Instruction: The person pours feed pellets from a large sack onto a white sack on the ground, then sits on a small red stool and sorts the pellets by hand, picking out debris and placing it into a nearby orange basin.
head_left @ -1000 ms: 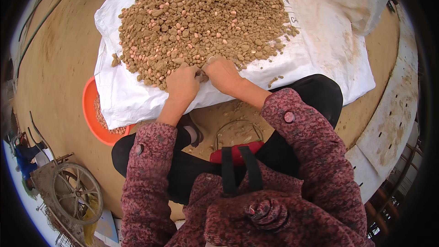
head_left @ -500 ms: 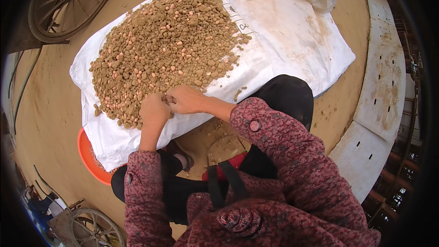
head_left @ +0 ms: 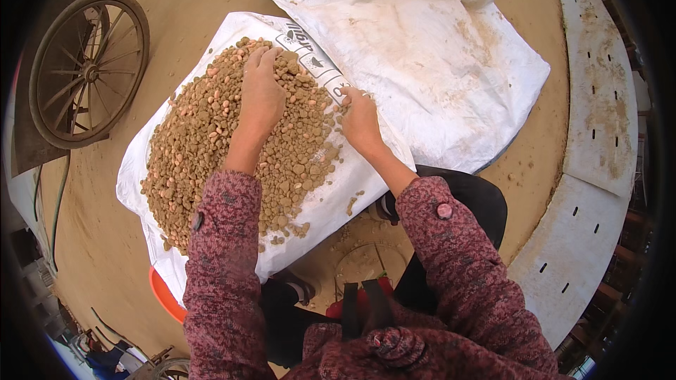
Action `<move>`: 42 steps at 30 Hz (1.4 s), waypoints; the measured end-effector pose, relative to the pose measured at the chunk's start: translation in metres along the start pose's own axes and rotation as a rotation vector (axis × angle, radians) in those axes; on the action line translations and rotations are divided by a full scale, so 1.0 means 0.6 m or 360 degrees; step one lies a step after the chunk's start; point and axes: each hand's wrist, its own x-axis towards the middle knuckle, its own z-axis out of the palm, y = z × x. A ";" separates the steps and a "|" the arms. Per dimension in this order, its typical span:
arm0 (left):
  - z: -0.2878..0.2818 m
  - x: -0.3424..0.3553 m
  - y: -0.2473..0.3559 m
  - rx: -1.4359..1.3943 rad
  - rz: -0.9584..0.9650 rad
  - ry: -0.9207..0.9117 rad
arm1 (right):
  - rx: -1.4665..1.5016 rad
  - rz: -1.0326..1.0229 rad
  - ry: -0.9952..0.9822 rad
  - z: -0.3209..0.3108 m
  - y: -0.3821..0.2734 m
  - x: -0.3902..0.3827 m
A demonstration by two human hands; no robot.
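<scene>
A wide heap of brown soil clods mixed with pinkish peanuts lies on a white woven sheet. My left hand reaches onto the far part of the heap. Its fingers are stretched out and slightly apart, with the tips among the clods. At the right side of the heap, over the sheet's printed strip, is my right hand. Its fingers are curled in; whatever they hold, if anything, is hidden. Both forearms are in speckled dark red sleeves.
Beyond the heap's right side spreads a large white plastic sack, stained with soil. An orange basin shows partly under the sheet at the near left. A spoked cart wheel stands at the far left. Pale slotted panels line the right.
Both hands have moved apart and away from me, from the heap's near edge. The left now lies over its far part, the right at its right side. The view has shifted.
</scene>
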 end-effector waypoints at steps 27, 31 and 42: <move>-0.079 -0.315 -0.027 0.0981 0.0319 -0.0864 | -0.0874 -0.1150 -0.0598 0.069 -0.028 -0.169; -0.117 -0.359 -0.024 0.1049 0.0058 -0.0950 | -0.0252 -0.1021 -0.0155 0.037 -0.046 -0.096; -0.154 -0.341 0.001 0.0011 -0.0451 -0.0466 | -0.0379 -0.0497 -0.0274 0.060 -0.010 -0.005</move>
